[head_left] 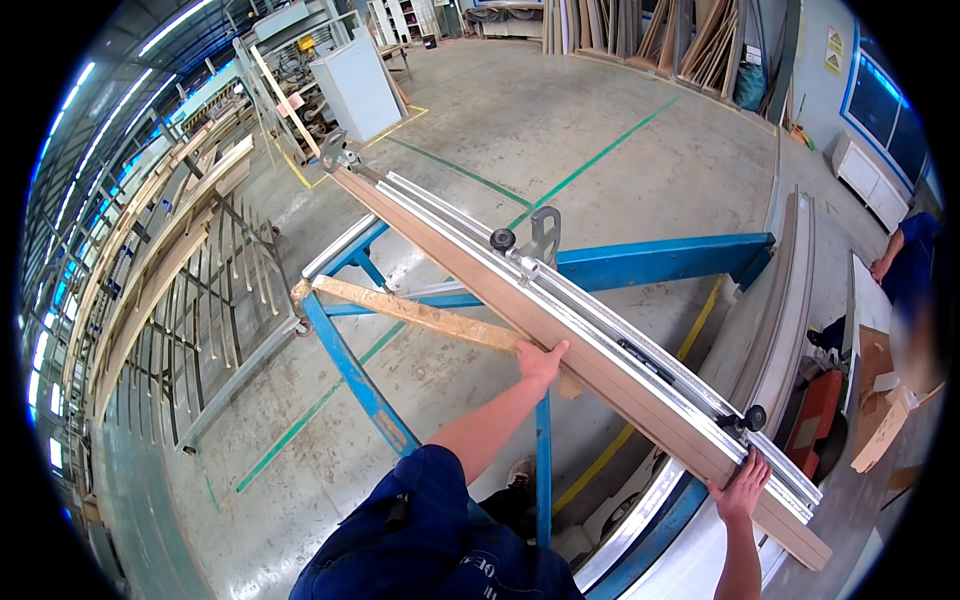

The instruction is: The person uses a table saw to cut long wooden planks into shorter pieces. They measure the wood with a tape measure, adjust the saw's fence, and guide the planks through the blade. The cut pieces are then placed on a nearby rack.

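Observation:
A long brown board [610, 390], with a line along its face suggesting stacked pieces, lies diagonally along an aluminium fence rail [590, 325]. My left hand [540, 364] grips the board's near edge around its middle, thumb on top; some fingers are hidden. Towards the right end, my right hand [742, 488] holds the board, fingers over its top and thumb at the near edge. Just beyond those fingers, a black knob [755, 418] sits on the rail. A second knob [502, 240] and a grey metal stop [544, 235] are fixed farther up the rail.
Beneath the board stands a blue metal frame [355, 370], with a worn wooden bar [420, 314] across it. A rack of long boards [170, 240] is at left. Another person's blue sleeve [918, 240] shows at right, near a cardboard box [880, 390]. A grey cabinet [357, 85] stands far back.

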The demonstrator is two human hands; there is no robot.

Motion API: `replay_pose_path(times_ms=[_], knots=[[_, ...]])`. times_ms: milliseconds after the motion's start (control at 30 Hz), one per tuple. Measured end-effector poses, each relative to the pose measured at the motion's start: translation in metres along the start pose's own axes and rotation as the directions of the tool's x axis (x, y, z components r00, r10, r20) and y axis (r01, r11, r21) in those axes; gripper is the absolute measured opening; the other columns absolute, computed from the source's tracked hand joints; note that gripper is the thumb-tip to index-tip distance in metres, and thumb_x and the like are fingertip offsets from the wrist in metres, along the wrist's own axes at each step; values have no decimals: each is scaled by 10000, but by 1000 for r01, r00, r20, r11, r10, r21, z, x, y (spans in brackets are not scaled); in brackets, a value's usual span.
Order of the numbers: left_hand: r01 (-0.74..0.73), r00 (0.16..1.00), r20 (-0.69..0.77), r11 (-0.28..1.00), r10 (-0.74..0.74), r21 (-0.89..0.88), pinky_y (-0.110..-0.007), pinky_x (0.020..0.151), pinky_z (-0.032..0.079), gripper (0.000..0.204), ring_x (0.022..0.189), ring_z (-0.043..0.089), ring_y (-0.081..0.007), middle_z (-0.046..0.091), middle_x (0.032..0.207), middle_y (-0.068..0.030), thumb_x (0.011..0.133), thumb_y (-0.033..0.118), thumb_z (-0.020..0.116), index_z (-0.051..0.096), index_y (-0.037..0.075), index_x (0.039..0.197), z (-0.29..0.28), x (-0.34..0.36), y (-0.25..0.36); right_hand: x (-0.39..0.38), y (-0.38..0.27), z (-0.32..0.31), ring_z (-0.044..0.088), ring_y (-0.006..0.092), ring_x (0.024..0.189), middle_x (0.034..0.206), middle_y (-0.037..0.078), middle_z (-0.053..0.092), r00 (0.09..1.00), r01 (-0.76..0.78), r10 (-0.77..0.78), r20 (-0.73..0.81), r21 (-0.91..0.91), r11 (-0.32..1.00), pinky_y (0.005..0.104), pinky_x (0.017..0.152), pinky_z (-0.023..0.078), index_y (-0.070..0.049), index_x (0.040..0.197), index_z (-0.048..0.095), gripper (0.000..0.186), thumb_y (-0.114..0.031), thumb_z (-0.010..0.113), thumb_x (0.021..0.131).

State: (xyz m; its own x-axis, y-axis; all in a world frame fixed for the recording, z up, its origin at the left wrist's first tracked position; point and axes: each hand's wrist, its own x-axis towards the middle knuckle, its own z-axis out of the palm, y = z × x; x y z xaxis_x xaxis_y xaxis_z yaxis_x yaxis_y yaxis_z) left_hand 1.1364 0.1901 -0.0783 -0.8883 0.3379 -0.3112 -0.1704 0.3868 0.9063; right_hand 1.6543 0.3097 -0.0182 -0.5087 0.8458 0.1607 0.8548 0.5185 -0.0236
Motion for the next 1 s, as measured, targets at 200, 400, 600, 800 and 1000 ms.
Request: replay_pose_path(times_ms=[200,400,600,800,1000], knots=[[-200,978,49,979,202,-48,-449,963,521,723,1095,657,-310,671,1210,-231,761,306,908,570,-107,1248,8,8,-4,-1,10,-6,326,442,1459,1541,264,392,996,-34,28,89,63,997,568,1250,183,40,1540,292,1231,-564,862,631],[-120,976,153,972,153,-202,-395,920,535,704,1118,635,-258,623,1308,-123,845,209,854,483,-6,1402,-22,55,-39,20,-17,-34,382,341,1419,1453,188,453,988,-92,80,133,83,992,524,1251,198,-30,1497,378,1148,-624,849,636],[-797,595,389,578,703,175,-445,1057,419,604,1292,478,-339,455,1426,-209,760,252,897,624,16,1243,26,-92,42,-5,7,-13,419,362,1389,1406,213,488,998,-14,19,-60,90,996,547,1228,208,19,1482,388,1186,-771,737,669],[-975,-221,842,-123,491,-184,-549,1118,327,671,1358,414,-378,423,1480,-180,696,294,908,678,239,1324,97,-176,94,-8,6,-20,391,344,1431,1451,196,482,997,23,-10,-81,158,987,530,1246,187,9,1495,396,1155,-788,689,713],[-950,-309,873,-170,378,-262,-532,1151,251,664,1406,355,-365,387,1520,-176,732,369,878,665,325,1359,142,-196,78,-7,12,-14,393,340,1434,1473,190,480,996,51,-38,-83,160,986,525,1235,206,15,1494,397,1139,-791,668,736]])
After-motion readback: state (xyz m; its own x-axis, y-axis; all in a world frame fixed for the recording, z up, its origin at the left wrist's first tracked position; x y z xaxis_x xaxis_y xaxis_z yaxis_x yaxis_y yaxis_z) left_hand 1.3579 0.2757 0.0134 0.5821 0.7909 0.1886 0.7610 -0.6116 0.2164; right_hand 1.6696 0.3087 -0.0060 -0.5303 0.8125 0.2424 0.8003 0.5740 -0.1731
